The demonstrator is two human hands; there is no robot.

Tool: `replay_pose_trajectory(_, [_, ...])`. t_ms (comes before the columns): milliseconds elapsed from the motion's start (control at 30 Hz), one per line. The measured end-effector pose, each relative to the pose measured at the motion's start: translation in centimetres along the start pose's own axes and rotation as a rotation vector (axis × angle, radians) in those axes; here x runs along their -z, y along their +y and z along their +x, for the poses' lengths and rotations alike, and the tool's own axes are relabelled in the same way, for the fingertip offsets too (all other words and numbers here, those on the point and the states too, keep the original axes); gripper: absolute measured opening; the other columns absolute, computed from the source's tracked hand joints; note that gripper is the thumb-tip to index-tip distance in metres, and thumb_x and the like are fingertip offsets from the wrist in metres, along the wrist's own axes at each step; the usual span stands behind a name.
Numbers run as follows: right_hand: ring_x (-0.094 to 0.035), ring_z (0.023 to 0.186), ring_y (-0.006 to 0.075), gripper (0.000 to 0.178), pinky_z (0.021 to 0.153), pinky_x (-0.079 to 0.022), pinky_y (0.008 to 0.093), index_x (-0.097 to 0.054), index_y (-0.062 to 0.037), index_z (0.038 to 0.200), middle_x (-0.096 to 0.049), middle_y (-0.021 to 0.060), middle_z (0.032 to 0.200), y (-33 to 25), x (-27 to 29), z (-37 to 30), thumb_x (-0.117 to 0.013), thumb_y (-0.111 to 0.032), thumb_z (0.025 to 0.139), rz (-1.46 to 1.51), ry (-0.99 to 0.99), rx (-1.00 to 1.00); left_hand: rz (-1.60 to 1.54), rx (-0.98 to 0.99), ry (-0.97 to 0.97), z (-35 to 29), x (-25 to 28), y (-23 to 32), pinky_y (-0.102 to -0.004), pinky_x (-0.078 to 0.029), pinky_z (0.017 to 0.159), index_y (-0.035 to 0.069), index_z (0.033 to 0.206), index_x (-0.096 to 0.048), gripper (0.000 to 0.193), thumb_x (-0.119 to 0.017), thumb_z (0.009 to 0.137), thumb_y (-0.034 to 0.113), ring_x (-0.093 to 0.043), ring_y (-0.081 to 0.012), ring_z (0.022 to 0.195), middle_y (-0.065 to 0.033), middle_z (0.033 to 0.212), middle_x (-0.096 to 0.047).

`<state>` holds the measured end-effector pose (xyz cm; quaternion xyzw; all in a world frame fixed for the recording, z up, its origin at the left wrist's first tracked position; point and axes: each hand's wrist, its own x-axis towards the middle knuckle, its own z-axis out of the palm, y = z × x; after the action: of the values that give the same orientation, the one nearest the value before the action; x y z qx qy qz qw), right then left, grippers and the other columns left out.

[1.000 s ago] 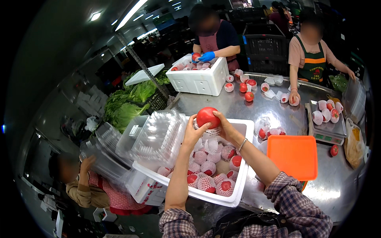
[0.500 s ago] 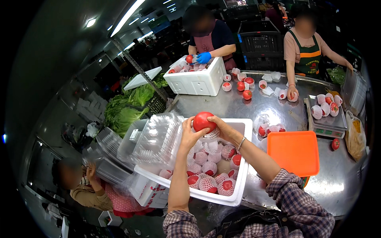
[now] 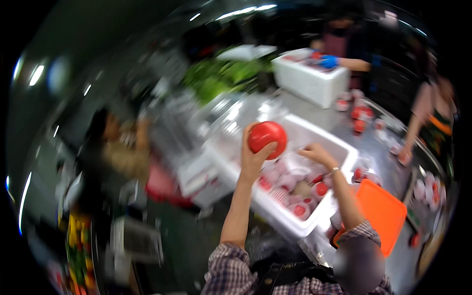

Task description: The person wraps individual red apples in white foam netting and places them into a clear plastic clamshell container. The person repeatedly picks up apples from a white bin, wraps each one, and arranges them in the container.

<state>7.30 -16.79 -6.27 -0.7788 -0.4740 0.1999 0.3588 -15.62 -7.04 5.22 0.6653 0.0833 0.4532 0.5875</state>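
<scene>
My left hand (image 3: pixel 254 156) is wrapped round a large red tomato (image 3: pixel 268 139), held bare above the white foam box (image 3: pixel 300 231). To its right my right hand (image 3: pixel 319 154) is apart from the tomato, thumb and fingers pinched on a white foam net (image 3: pixel 294 161), its outline smeared by motion. Below both hands, several tomatoes in foam nets (image 3: pixel 301 211) lie in the box. Clear plastic clamshell packs (image 3: pixel 236 115) are stacked against the box's far left side.
An orange tray (image 3: pixel 381 216) lies on the metal table right of the box. Farther back, a blue-gloved co-worker handles tomatoes at another white foam box (image 3: pixel 314 81). Another person reaches over the table at right. Leafy greens (image 3: pixel 221 78) stand behind the packs; someone sits at left.
The view has swung left and blurred. My right hand has come off the tomato and moved right; the tomato stays in my left hand.
</scene>
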Motion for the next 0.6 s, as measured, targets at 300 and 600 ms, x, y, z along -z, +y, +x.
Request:
replay_pose_trajectory(300, [-0.057,0.066,0.0172,0.031,0.056,-0.046,0.0309,-0.057,0.0010,0.098,-0.061,0.0110,0.076,-0.5,1.5,-1.7,-0.061,-0.025,0.081,-0.121,-0.241,0.108,0.382,0.429,0.908,-29.9,20.9,5.4,-0.0316,-0.056,0.051,0.014,0.121,-0.044,0.051,-0.068,0.077,0.017,-0.057,-0.0258,0.093,-0.0121,0.115,-0.045])
replay_pose_trajectory(600, [-0.055,0.073,0.0163,0.026,0.061,-0.045,0.0289,-0.056,-0.0012,0.104,-0.058,0.0097,0.085,-2.6,-0.3,-2.0,-0.061,-0.014,0.082,-0.179,-0.353,0.242,0.373,-0.019,2.269,-63.4,34.2,14.2,-0.0478,-0.055,0.059,0.023,0.131,-0.033,0.067,-0.071,0.076,0.024,-0.048,-0.0401,0.104,-0.0199,0.133,-0.027])
